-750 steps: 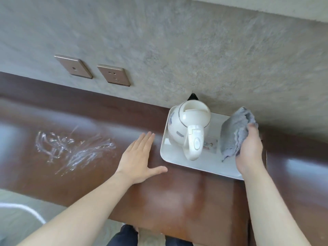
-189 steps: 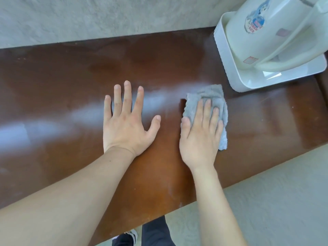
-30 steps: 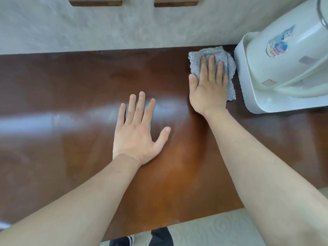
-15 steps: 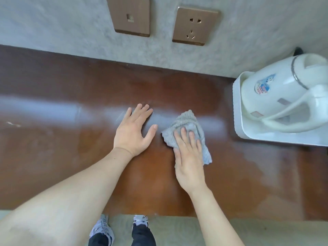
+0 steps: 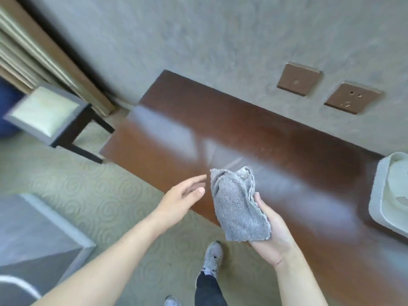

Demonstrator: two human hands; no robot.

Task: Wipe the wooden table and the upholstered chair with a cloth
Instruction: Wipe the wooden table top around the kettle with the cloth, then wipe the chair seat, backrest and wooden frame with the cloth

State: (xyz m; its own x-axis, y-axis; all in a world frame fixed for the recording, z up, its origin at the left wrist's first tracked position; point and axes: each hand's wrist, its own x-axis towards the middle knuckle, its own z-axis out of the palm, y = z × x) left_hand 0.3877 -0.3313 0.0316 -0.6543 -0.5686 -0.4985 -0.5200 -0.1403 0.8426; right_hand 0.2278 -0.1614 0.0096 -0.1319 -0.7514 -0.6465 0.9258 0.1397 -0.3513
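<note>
The right hand (image 5: 270, 234) is turned palm-up above the near edge of the bench (image 5: 220, 133), its grip closed on the lower part of the cloth (image 5: 237, 204), which stands up out of the palm in a loose bunch and is off the wood. Held like that, it looks less like a wiping stroke than a pause to refold or turn the cloth to a fresh face. The left hand (image 5: 184, 198) hangs just beside it with the fingers spread and nothing in them, thumb near the cloth's left edge but not touching, probably about to help with the fold. The cloth is grey terry, thick and nubbly, with a wavy stitched hem and a twisted corner at the top. The bench is dark reddish wood with a hard gloss; pale window glare lies in a broad band across it. A white tray (image 5: 379, 191) with rounded walls sits at its right end against the rough grey wall, under two bronze plates (image 5: 326, 90). The chair (image 5: 47, 113) stands well apart, far left past the bench's end, with a cream padded seat in a grey frame on dark legs; by the look of things it is yet to be wiped. The floor is pale carpet with a raised swirl pattern.
</note>
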